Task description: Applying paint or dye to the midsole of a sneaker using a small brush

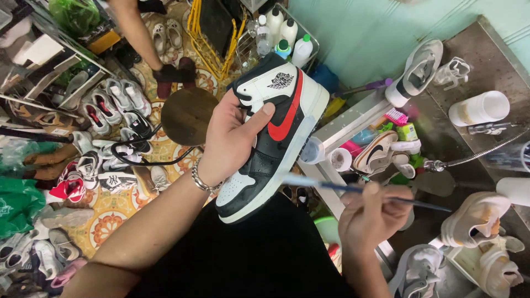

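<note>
Item: high-top sneaker (276, 138), gripped aloft in my left hand (229, 140); right hand (372, 215) closed on brush (353, 189). Advice, my judgement: steady the sneaker, stroke lightly along the sole edge

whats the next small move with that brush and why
Probably bring the thin brush in the right hand left to the high-top sneaker. The left hand holds the shoe up, side facing the camera, and the brush's blurred tip points at its sole edge but looks just short of it.
</note>
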